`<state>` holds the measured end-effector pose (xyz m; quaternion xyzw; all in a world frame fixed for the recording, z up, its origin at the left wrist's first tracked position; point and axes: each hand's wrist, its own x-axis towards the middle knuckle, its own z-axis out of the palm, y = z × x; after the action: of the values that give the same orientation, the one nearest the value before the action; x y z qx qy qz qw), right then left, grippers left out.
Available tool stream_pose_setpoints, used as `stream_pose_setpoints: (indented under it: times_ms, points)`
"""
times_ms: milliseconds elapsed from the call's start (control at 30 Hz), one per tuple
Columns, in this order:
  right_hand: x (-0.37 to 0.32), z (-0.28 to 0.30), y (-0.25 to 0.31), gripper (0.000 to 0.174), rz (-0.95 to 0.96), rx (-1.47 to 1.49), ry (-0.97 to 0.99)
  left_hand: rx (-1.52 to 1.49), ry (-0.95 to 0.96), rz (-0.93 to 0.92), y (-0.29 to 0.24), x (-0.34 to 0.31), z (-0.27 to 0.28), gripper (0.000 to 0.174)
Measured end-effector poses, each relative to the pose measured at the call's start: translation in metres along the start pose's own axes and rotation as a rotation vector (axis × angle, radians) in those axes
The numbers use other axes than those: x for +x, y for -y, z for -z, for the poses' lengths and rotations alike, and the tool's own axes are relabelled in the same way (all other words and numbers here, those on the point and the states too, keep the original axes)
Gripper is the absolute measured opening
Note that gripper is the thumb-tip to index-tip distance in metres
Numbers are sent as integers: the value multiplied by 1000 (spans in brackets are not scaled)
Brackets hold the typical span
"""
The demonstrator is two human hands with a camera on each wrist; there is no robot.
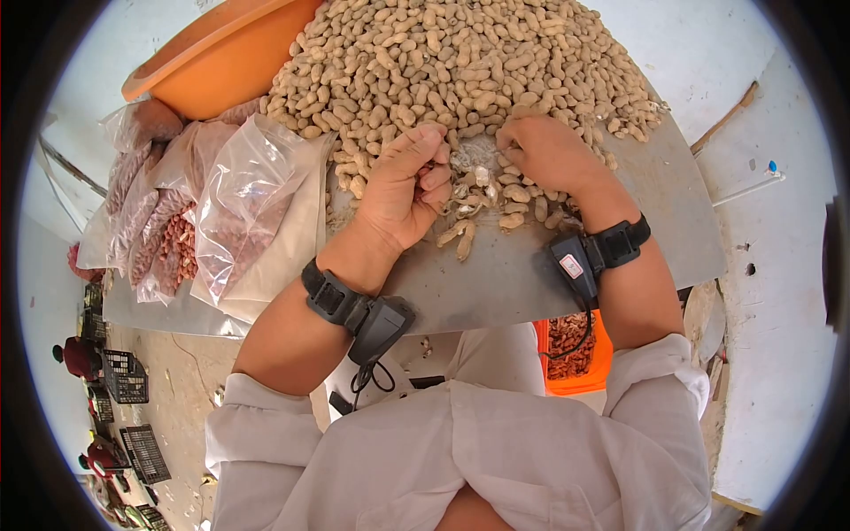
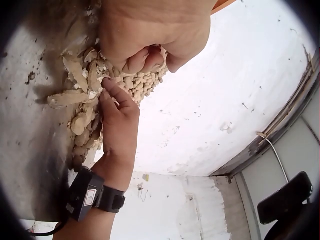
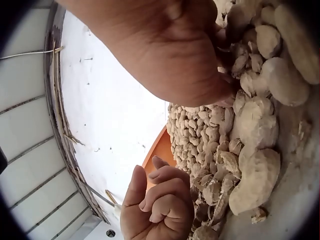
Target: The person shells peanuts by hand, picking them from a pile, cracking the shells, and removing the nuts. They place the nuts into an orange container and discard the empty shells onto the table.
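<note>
A large heap of unshelled peanuts [image 1: 443, 62] covers the far side of the metal table. My left hand [image 1: 403, 190] is raised at the heap's near edge, fingers curled and thumb against the index finger; the right wrist view shows this hand [image 3: 160, 202] with nothing visible in it. Beside the loose peanuts, my right hand [image 1: 553, 155] reaches down with bent fingers. In the left wrist view, the fingertips of my right hand [image 2: 120, 115] touch pale shell bits; whether they grip one is unclear. Broken shells [image 1: 478, 173] lie between the hands.
Clear plastic bags [image 1: 248, 195] with reddish kernels lie on the table's left. Behind them stands an orange basin [image 1: 221, 57]. Below the table's near edge [image 1: 478, 319] is an orange container [image 1: 580, 384] of reddish kernels. Black crates [image 1: 124, 376] and people are on the floor at left.
</note>
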<state>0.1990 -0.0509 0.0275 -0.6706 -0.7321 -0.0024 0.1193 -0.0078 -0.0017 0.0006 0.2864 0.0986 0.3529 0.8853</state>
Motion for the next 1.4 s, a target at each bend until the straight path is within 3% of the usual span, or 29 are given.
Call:
stream_pose_setpoints:
  times_ms: [267, 367, 467, 567, 667, 867, 1067, 1267, 1400]
  points:
    - [-1, -2, -5, 16, 22, 40, 1, 39, -14, -18, 0, -2, -3, 14]
    - [1, -5, -8, 17, 57, 94, -127, 41, -6, -26, 1, -1, -3, 13]
    - [3, 3, 3, 17, -17, 276, -280, 73, -57, -39, 1, -2, -4, 9]
    - [-1, 12, 19, 17, -73, 985, -188, 140, -86, -68, 2, -3, -5, 11]
    - [-1, 5, 28, 19, 77, 1208, -173, 251, -108, -77, 7, -3, -10, 15]
    - [3, -5, 33, 19, 217, 1170, -197, 318, -98, -126, 8, -2, -9, 18]
    - [2, -9, 30, 23, 146, 1271, -138, 314, -149, -204, 11, -2, -10, 23]
    - [-1, 0, 39, 19, 133, 1175, -183, 375, -87, -202, 14, -4, -12, 41]
    - [-3, -3, 42, 17, 158, 1112, -243, 422, -57, -240, 16, -4, -14, 40]
